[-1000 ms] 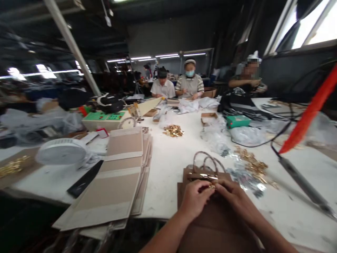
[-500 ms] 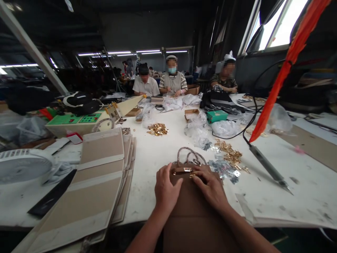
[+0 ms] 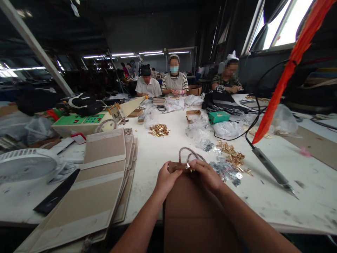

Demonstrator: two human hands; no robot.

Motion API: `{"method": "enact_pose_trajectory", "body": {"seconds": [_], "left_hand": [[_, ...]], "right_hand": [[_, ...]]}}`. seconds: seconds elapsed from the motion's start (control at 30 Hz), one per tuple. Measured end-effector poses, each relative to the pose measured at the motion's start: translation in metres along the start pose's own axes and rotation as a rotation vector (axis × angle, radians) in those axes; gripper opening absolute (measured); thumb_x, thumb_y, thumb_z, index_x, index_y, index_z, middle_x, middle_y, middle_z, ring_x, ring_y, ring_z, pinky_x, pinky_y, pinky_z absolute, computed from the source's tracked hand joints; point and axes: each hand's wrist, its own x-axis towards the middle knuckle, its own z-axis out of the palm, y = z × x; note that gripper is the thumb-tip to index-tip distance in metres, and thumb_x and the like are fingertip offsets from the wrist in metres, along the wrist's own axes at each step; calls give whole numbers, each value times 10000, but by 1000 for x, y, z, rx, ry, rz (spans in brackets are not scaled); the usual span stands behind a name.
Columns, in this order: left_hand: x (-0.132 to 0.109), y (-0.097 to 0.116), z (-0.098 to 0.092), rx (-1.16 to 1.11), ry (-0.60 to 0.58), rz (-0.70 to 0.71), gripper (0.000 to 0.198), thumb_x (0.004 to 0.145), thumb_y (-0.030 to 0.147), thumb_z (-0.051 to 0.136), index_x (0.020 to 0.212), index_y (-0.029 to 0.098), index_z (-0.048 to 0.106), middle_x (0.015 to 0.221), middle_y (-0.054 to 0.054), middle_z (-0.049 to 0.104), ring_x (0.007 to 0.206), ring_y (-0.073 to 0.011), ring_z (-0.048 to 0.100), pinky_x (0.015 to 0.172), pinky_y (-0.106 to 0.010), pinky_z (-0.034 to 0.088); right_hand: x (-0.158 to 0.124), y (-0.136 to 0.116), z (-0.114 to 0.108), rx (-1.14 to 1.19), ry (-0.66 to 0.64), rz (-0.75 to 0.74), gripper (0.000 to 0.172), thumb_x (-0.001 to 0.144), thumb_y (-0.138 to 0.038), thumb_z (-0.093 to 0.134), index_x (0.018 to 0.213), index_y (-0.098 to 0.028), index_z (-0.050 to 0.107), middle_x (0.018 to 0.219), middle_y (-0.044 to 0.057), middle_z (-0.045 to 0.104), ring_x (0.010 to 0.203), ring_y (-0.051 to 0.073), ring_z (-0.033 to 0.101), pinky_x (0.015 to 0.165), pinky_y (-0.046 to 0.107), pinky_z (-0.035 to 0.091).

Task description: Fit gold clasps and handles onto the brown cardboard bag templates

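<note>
A brown bag with looped handles lies at the near edge of the white table. My left hand grips the bag's top edge on the left, fingers closed. On the right, my right hand pinches the gold clasp at the same edge. A heap of gold metal fittings and small plastic packets lies just to the right of my right hand.
A stack of flat beige panels lies to the left, with a white fan beyond. A metal tool on a black cable hangs at the right beside an orange strip. Three people sit at the far end. More gold fittings lie mid-table.
The view has swung right and steadied. My hands have slid from flat on the bag's front up to its top edge, and the edge has lifted a little.
</note>
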Motion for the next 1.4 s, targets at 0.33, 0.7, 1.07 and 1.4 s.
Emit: {"method": "enact_pose_trajectory", "body": {"seconds": [0.33,0.7,1.07,1.4], "left_hand": [[9,3,4,-563,-232,-192,380,810,457,762,1072,192,693,967,-86,781,855,-273,740,783,-370,552],[7,3,0,-1109,-633,-521,501,930,409,571,1278,54,635,1036,-197,777,1012,-359,739,979,-483,519],[8,-4,3,-1102,-731,-498,589,928,532,556,1294,76,634,1059,-203,770,1031,-372,730,996,-506,506],[12,-14,4,-1089,-706,-501,569,900,504,580,1248,61,659,1037,-200,774,1015,-369,733,957,-486,524]], "right_hand": [[-7,-13,-55,-496,64,-17,252,926,-446,633,1023,-223,700,937,30,737,872,227,671,807,338,490],[-2,-30,-55,-1009,-136,-273,194,1000,-308,561,1088,-280,732,1051,27,694,953,201,642,847,297,469],[2,-26,-37,-1300,-206,-248,181,1006,-273,541,1029,-248,719,975,49,679,895,218,648,780,305,466],[4,4,-48,-1166,-231,-294,294,1003,-250,514,1250,-252,672,1098,83,687,969,225,651,857,313,495]]}}
